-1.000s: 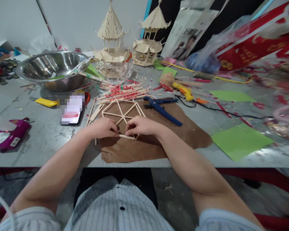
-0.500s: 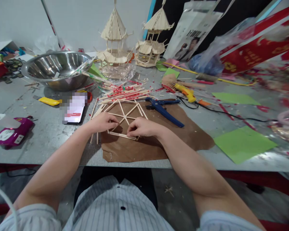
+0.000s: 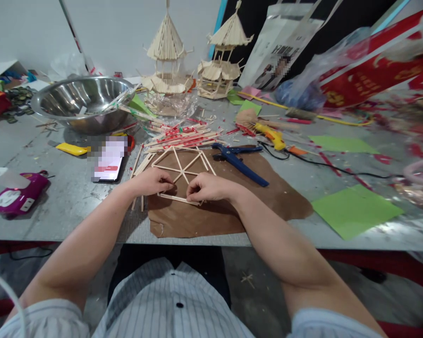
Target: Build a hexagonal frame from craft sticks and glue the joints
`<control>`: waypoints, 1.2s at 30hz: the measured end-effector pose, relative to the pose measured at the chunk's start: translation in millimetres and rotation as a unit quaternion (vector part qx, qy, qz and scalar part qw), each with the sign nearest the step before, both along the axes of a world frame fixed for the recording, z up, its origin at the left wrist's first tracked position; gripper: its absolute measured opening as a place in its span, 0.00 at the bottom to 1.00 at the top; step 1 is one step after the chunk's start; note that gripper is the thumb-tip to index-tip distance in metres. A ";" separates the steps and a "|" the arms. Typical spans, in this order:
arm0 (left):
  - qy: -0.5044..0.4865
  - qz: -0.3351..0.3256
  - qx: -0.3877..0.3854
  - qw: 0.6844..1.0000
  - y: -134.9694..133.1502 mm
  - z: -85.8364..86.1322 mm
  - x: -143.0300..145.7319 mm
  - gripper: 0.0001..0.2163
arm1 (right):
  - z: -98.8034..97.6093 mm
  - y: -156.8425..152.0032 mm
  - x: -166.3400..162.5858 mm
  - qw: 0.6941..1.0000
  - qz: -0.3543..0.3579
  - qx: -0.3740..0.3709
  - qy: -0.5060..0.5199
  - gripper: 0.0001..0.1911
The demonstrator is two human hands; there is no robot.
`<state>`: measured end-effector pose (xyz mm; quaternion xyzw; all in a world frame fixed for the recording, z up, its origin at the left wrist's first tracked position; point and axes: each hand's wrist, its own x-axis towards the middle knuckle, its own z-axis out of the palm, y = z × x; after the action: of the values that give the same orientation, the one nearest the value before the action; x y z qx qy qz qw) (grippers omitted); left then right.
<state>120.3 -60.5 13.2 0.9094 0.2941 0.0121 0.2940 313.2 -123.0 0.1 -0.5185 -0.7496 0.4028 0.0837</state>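
Observation:
A hexagonal frame of thin wooden sticks (image 3: 183,165) with spokes lies flat on a brown paper sheet (image 3: 229,213). My left hand (image 3: 151,181) pinches the frame's near-left part, fingers curled on a stick. My right hand (image 3: 207,187) pinches the near edge of the frame on the right side, fingers closed on it. Both hands rest on the brown sheet, close together.
A blue hand tool (image 3: 238,159) lies just right of the frame, and a pile of red-tipped sticks (image 3: 181,136) behind it. A phone (image 3: 107,162), steel bowl (image 3: 82,101), yellow glue gun (image 3: 273,136), two stick pagodas (image 3: 167,56) and green paper (image 3: 356,209) surround the work.
My left hand moved away from the right hand to the frame's left side. The view shifted slightly; the frame stays flat on the sheet.

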 end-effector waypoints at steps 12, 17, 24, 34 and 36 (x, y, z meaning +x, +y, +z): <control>-0.006 -0.009 -0.016 1.000 0.6 -1.4 0.0 0.10 | 2.7 -0.4 -0.5 1.000 0.004 -0.007 -0.006 0.08; -0.036 -0.012 -0.004 0.999 -0.1 -4.8 0.3 0.10 | 2.3 -0.2 -0.2 1.000 0.000 -0.019 -0.003 0.09; -0.021 -0.075 0.035 0.996 -4.2 -1.6 2.2 0.10 | -1.2 1.3 0.9 1.000 0.003 -0.016 -0.004 0.10; -0.011 -0.014 0.070 0.997 -2.8 -1.4 1.1 0.14 | -0.5 -0.5 0.2 1.000 0.003 -0.020 0.003 0.09; -0.024 0.059 0.100 0.993 1.3 0.4 -2.5 0.14 | -1.3 -1.2 0.2 1.000 0.000 -0.024 0.010 0.08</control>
<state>117.8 -59.2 13.6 0.9148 0.3371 0.0808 0.2073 313.5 -124.2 -1.2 -0.5162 -0.7387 0.4260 0.0792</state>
